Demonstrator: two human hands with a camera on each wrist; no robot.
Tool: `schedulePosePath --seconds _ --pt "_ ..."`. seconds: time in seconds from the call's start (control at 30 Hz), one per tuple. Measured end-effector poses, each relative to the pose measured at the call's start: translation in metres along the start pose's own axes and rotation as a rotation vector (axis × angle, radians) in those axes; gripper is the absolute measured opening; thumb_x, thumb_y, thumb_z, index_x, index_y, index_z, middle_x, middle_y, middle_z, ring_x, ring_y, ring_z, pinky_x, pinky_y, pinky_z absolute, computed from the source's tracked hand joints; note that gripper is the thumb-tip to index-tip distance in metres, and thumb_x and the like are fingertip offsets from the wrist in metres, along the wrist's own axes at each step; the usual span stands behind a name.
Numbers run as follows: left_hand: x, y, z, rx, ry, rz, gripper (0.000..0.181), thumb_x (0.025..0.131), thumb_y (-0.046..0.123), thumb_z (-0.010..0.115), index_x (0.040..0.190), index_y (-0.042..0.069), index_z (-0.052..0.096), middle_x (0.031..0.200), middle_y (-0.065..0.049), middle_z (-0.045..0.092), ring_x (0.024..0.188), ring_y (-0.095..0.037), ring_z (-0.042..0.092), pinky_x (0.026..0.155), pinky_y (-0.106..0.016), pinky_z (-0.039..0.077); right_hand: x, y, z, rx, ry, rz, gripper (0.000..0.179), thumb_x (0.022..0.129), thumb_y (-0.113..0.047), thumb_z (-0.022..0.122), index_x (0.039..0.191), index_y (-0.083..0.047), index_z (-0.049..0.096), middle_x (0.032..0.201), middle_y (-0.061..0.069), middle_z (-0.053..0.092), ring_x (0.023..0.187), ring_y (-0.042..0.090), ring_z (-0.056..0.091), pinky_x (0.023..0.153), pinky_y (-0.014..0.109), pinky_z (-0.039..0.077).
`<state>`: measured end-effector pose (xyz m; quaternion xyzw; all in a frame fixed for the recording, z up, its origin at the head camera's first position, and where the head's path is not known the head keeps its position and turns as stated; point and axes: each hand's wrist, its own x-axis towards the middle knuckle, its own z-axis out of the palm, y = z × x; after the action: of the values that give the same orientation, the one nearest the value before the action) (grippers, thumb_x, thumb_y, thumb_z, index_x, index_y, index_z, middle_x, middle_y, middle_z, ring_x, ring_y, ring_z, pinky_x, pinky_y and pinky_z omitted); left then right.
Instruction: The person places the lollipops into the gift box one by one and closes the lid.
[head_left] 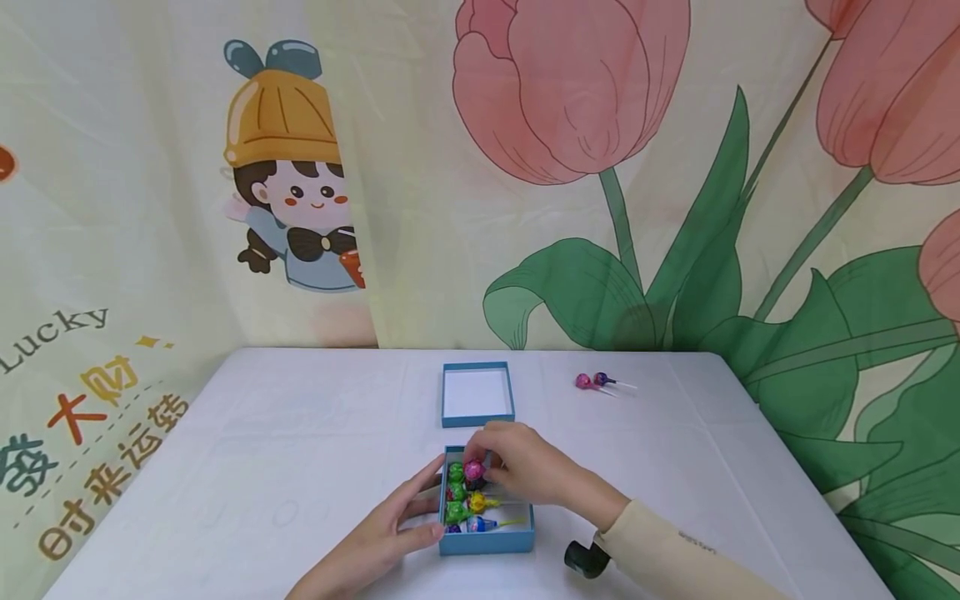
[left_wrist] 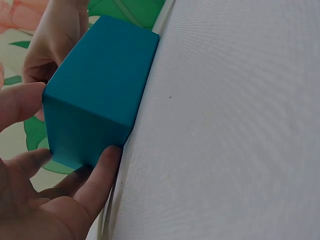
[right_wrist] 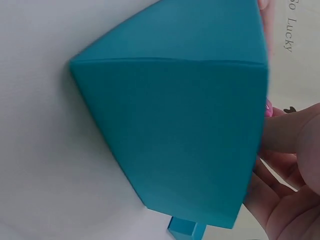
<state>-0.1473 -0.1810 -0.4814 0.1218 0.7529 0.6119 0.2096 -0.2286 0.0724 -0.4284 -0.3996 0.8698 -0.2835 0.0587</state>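
A blue open box [head_left: 487, 545] sits near the front middle of the table, with wrapped lollipops inside: several green ones [head_left: 456, 492] along the left, a yellow one [head_left: 477, 502] and a blue one [head_left: 482, 523]. My right hand [head_left: 528, 467] reaches in over the far end and pinches a pink lollipop [head_left: 474, 470]. Against the left wall of the box rest the fingertips of my left hand [head_left: 382, 533], its thumb at the near left corner. In the left wrist view those fingers [left_wrist: 102, 175] touch the outer wall. The box wall hides most of the right fingertips in the right wrist view.
Behind the box lies its shallow blue lid [head_left: 478, 422], white inside facing up. A pink lollipop [head_left: 583, 382] and a dark purple one [head_left: 601, 378] lie at the back right. A printed cloth hangs behind the white table [head_left: 300, 433].
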Motion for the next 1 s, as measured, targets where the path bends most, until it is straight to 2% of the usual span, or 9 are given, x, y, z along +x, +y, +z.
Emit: schedulePosePath --seconds 0.23,0.77,1.0 --pt "0.0 0.0 0.0 -0.004 -0.002 -0.005 0.078 0.108 0.033 0.063 0.172 0.03 0.018 0.172 -0.022 0.026 0.149 -0.043 0.044 0.115 -0.065 0.042 -0.001 0.004 0.01 -0.049 -0.013 -0.003 0.022 0.096 -0.003 0.078 0.113 -0.017 0.077 0.104 -0.008 0.069 0.091 0.006 0.061 0.084 0.014 0.053" --pt "0.002 0.0 0.0 -0.013 -0.002 -0.019 0.078 0.108 0.034 0.063 0.172 0.031 0.017 0.173 -0.022 0.026 0.148 -0.043 0.044 0.113 -0.065 0.044 -0.001 -0.001 0.018 -0.152 -0.027 0.006 0.02 0.096 -0.006 0.08 0.111 -0.018 0.076 0.1 -0.008 0.069 0.088 0.003 0.061 0.088 0.014 0.054" --pt "0.001 -0.001 0.0 -0.008 0.002 -0.014 0.078 0.108 0.034 0.063 0.172 0.031 0.018 0.173 -0.021 0.026 0.148 -0.043 0.044 0.113 -0.063 0.045 -0.002 -0.002 0.019 -0.231 -0.041 0.012 0.023 0.094 -0.009 0.083 0.112 -0.019 0.073 0.102 -0.007 0.07 0.088 0.002 0.06 0.089 0.017 0.056"
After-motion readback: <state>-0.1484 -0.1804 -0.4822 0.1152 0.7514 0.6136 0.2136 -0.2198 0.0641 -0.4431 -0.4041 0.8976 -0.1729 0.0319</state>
